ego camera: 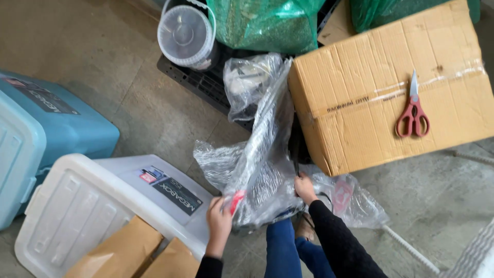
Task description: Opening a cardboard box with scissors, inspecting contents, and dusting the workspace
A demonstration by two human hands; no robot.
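A long clear plastic bag point(260, 149) with a dark object inside stands tilted between my legs and the cardboard box point(360, 103). My left hand point(219, 222) grips its lower left edge, beside a red patch on the plastic. On the bag's right side my right hand point(304, 188) pinches the plastic by a thin dark strap. Both sleeves are black, and my blue-jeaned knees show below the bag.
Red-handled scissors point(413, 110) lie on top of the cardboard box. A white storage bin point(77, 216) with brown paper bags point(123, 255) and a blue bin point(46, 128) stand at left. A clear lidded bucket point(186, 35), green plastic sacks point(267, 23) and a black pallet point(203, 82) sit behind.
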